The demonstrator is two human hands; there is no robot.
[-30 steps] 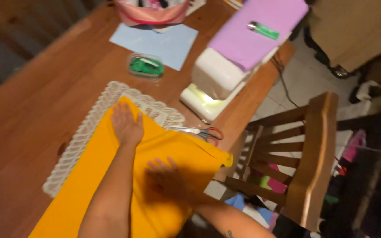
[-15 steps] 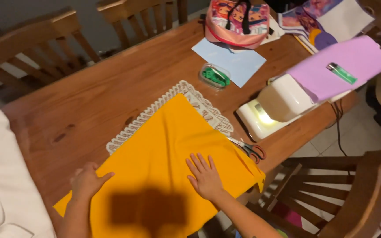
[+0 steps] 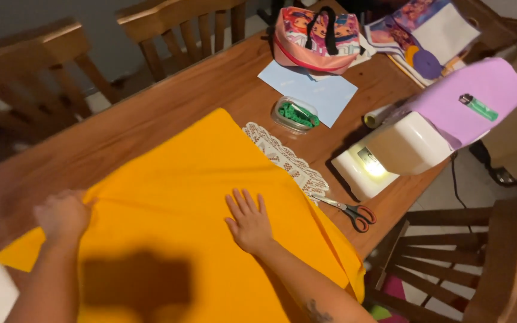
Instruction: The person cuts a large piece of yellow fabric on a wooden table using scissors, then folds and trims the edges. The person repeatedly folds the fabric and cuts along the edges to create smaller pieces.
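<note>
Yellow cloth is lying spread across the wooden table in the head view, with the right hand resting flat and open on its middle — fingers spread, gripping nothing — while the left hand is closing in a fist on the cloth's left edge. Beyond it, a clear oval box of green bits is sitting beside a pale blue sheet, red-handled scissors are lying by a lace mat, and a green rectangular label is showing on a lilac cover — draped over a white sewing machine.
</note>
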